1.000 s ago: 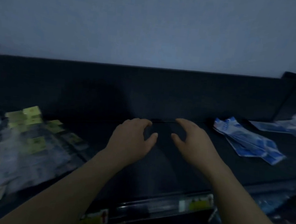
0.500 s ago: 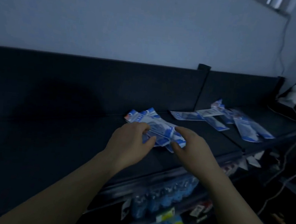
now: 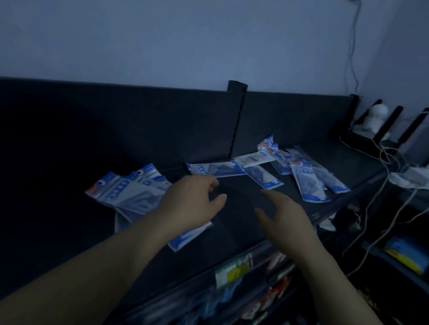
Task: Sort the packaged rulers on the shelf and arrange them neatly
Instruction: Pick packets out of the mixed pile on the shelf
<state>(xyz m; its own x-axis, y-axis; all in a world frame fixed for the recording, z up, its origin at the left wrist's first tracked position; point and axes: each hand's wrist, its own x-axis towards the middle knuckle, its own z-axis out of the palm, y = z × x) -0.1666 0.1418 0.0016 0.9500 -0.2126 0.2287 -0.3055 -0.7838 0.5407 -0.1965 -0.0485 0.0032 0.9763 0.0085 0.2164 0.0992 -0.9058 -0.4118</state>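
Observation:
Blue-and-white packaged rulers lie scattered on a dark shelf [image 3: 240,233]. One pile [image 3: 129,193] sits at the left, partly hidden under my left forearm. A single long pack [image 3: 215,169] lies just beyond my fingers, and a spread of several packs [image 3: 308,179] covers the right stretch. My left hand [image 3: 191,204] hovers over the shelf with fingers loosely curled and holds nothing. My right hand [image 3: 284,216] hovers beside it, fingers relaxed and spread, also holding nothing.
A shelf divider post [image 3: 234,117] rises from the back panel. A white camera [image 3: 375,117] and a router with cables [image 3: 413,179] stand at the far right. Lower shelves [image 3: 237,290] hold more packaged goods.
The view has swung right. The pile my hands were touching now lies to the left, and both hands have lifted off it and moved toward the packs further right.

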